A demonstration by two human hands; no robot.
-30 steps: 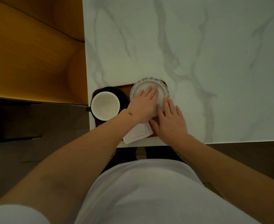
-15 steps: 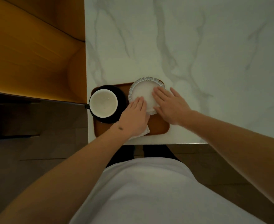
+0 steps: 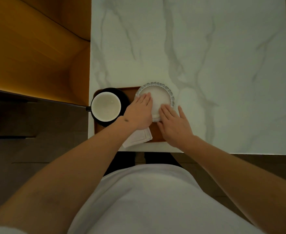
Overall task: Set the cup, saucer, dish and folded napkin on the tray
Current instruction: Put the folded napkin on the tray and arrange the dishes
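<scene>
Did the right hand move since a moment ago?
Yes. The right hand slid back toward the person along the tray, off the middle of the dish to its near edge.

Right hand (image 3: 174, 125) nearer, off dish (image 3: 159, 97) centre

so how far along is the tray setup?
Nearly done. The cup sits on the black saucer at the left end of the tray. The folded napkin lies at the near edge, overhanging slightly. In hand: the dish, with the left hand and right hand flat on it. Left: release the dish, perhaps square the napkin.
</scene>
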